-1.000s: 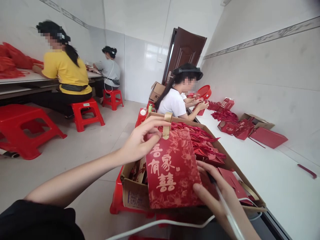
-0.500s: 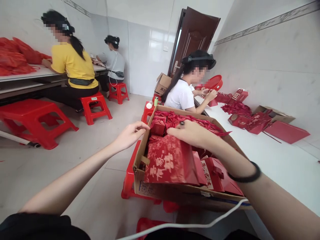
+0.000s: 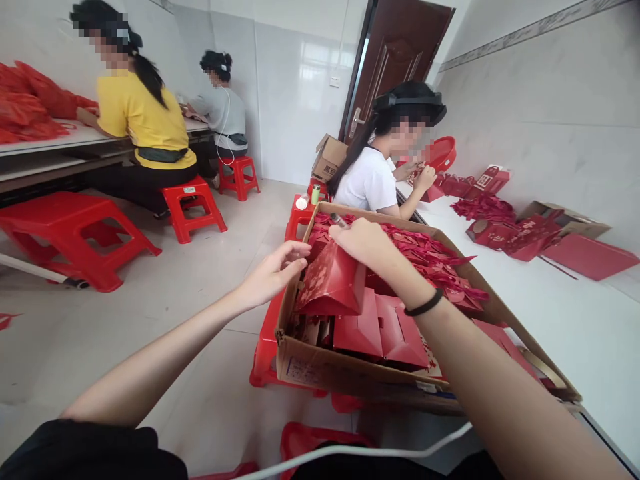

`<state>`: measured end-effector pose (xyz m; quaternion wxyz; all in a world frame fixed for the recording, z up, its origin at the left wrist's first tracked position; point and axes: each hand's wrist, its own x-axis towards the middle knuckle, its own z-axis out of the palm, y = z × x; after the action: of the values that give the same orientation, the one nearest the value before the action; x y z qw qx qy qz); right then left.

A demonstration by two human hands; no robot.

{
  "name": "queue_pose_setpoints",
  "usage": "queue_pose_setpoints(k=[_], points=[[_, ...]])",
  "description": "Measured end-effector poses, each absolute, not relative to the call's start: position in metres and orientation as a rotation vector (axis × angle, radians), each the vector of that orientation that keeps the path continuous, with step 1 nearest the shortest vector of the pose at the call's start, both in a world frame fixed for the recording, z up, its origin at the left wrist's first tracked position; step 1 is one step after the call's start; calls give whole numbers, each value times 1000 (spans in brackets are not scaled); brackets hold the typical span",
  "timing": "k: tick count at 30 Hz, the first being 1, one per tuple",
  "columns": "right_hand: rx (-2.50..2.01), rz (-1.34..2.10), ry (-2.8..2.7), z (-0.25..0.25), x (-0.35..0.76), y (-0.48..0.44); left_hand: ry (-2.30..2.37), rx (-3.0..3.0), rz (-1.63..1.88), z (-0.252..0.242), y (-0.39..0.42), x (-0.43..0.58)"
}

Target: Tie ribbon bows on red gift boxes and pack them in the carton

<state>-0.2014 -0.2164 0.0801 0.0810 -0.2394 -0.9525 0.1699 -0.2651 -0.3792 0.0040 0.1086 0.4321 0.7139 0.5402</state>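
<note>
My right hand (image 3: 361,241) is closed on the top of a red gift box (image 3: 327,283) with pale printing. The gift box hangs tilted inside a big cardboard carton (image 3: 320,365), its underside turned toward me. At the carton's left wall is my left hand (image 3: 270,275), its fingers stretched out and apart, close to the gift box but holding nothing. Below the held one lie more red gift boxes (image 3: 359,328). Rows of boxes with red ribbons (image 3: 415,247) fill the carton's far part.
Red stools (image 3: 265,347) stand under and beside the carton. A co-worker in white (image 3: 367,180) sits just beyond it at a white table (image 3: 565,313) with red boxes on it. Two people sit on the left. A white cable (image 3: 380,453) crosses in front of me.
My right hand has lifted and tipped the gift box away from me, uncovering boxes beneath it. My left hand has shifted slightly right. The view has moved a little.
</note>
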Motion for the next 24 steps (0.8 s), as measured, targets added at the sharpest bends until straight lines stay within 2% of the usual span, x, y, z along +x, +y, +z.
queue_pose_setpoints(k=[6, 10, 17, 20, 24], points=[[-454, 449, -3108, 36, -201, -257, 2066, 1397, 1474, -1, -376, -260], [-473, 492, -2967, 38, -188, -238, 2111, 1441, 1310, -9, -375, -257], [-657, 440, -2576, 70, -94, -143, 2260, 1744, 593, 0, -374, -260], [-707, 455, -2490, 57, -37, -107, 2248, 1803, 309, 1, -370, -262], [-1016, 491, -2369, 32, 55, -72, 2269, 1764, 27, 1, -366, -263]])
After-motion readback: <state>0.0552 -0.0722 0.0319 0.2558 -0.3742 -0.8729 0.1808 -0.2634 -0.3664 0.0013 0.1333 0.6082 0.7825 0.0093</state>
